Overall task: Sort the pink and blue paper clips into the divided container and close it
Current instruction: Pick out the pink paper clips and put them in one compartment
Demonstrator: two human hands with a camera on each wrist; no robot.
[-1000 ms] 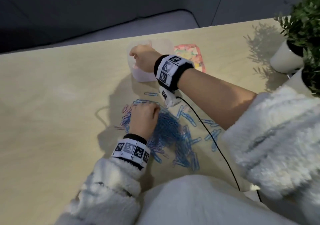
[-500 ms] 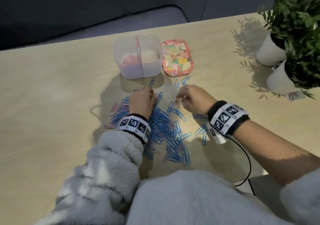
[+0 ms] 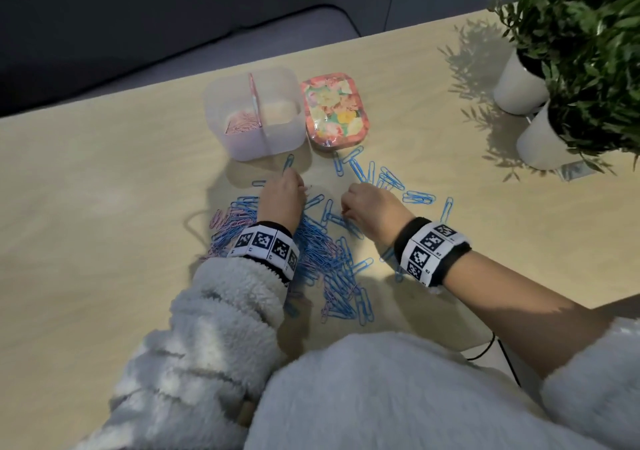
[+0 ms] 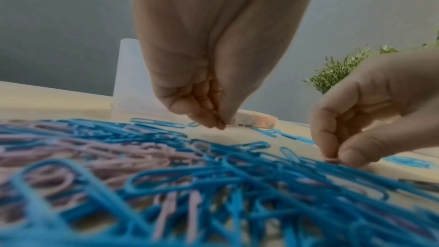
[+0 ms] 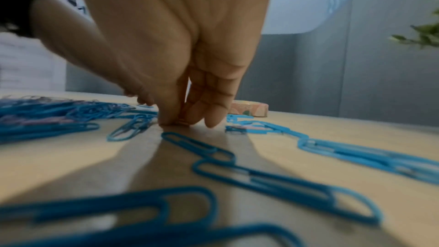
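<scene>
At frame centre in the head view, both hands are down on the table [image 3: 86, 179] among the paper clips. Left hand [image 3: 280, 200]: knuckles up, fingers bunched and curled down toward the clips; the left wrist view shows fingertips [image 4: 213, 121] pressed together, but whether a clip is held between them cannot be told. Right hand [image 3: 374, 212]: fingers curled, thumb and fingertips [image 5: 171, 117] pinched at the tabletop on something small and pinkish; too blurred to identify.

Blue paper clips [image 3: 322, 252] lie flat in a dense heap under and below the left wrist, long axes in all directions. Loose ones fan toward the upper right, mostly pointing up-frame. Pink paper clips [image 3: 225, 219] show at the heap's left edge, others mixed in.

Container [image 3: 252, 113], above the hands: open, divider running up-frame. Left compartment holds pink clips; contents of the right compartment hard to make out. Lid [image 3: 334, 111], floral, lies just right of it. Potted plants [image 3: 581, 33], upper right, are cut off by the frame.
</scene>
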